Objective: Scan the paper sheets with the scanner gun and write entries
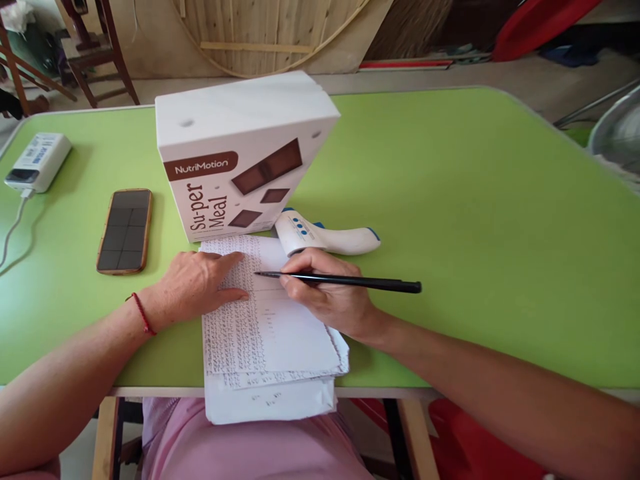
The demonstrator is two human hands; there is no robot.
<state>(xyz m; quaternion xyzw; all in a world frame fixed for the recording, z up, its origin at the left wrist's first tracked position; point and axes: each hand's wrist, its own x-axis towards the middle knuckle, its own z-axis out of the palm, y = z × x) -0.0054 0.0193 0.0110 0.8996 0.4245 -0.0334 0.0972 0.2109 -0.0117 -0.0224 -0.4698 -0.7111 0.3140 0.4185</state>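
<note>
- Left grip [193,283]: the bare hand lies palm down on the left part of the paper stack [295,337], thumb and forefinger spread apart, with nothing held between them; a red bracelet [142,313] circles the wrist.
- Right grip [333,293]: thumb and fingers close around the black pen [380,284], leaving only the barrel's own width between them. The tip points left over the top sheet (whether it touches the surface cannot be told).
- Paper stack: loose sheets lie under the left grip and the pen, with dense rows of marks on the left and mostly blank space on the right; the lower end projects past the near edge of the green worktop [475,200].
- Surroundings: a white box [280,157] stands upright at the far end of the stack; a white handheld device [330,239] with blue buttons lies just beside the right knuckles; a phone [125,230] lies to the left, apart from the paper.
- Hazard 1: the sheets could slip out of line or toward the lap, should the left grip lift while the pen drags; the unsupported lower end would add to this.
- Hazard 2: the handheld device could be nudged against the box by the right knuckles shifting up the page.
- Hazard 3: a stray stroke could mark the left fingers, given how near the tip is.
</note>
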